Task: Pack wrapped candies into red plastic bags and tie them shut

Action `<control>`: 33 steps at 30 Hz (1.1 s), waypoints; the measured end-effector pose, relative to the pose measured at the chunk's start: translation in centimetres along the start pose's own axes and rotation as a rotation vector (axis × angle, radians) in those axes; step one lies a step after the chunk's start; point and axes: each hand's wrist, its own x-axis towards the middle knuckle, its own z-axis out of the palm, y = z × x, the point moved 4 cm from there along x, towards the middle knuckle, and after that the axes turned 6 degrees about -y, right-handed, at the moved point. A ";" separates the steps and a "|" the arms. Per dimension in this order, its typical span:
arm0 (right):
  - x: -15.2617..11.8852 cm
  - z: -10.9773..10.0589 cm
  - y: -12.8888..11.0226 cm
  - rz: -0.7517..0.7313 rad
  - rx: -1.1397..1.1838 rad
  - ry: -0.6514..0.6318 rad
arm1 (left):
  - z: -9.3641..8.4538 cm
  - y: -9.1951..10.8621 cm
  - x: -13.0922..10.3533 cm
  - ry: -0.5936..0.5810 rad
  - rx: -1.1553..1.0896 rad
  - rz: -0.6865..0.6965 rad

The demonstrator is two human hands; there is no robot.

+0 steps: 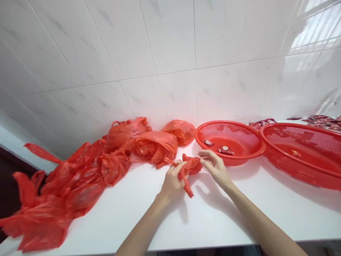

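A small crumpled red plastic bag (193,166) is held up just over the worktop (128,213), in front of the person and a little short of the nearer basket. The left hand (173,179) has it gathered in its fingers, with one twisted end hanging down below the grip and another poking out on the far side. The right hand (214,167) is at the bag's other edge, fingers loosely bent and parted from the thumb; from where I stand I can't tell whether its fingertips touch the plastic.

Just beyond that hand is a round red basket (230,162), its sides full of little holes, with a few small dark-red wrapped packets (226,150) inside. Close on its right sits a larger red basket (293,169), where I make out one small orange-red packet (295,153). Behind the baskets, toward the right, more red patterned packets (323,120) are spread along the back.

Over on the left, a long heap of red plastic bags (85,174) runs from the back down to the near corner, a rounded bag (179,132) at its far end. White tiled wall (173,42) rises behind everything.
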 end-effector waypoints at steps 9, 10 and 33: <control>0.1 2.3 -1.3 -0.031 -0.477 -0.140 | 1.1 0.2 -0.3 -0.128 0.165 0.180; 0.1 2.3 -1.0 -0.006 -0.513 -0.144 | 1.0 0.2 -0.3 -0.117 0.127 0.179; 0.5 -3.2 -1.9 0.038 -0.211 0.249 | -7.5 1.2 -0.9 0.073 -0.197 -0.254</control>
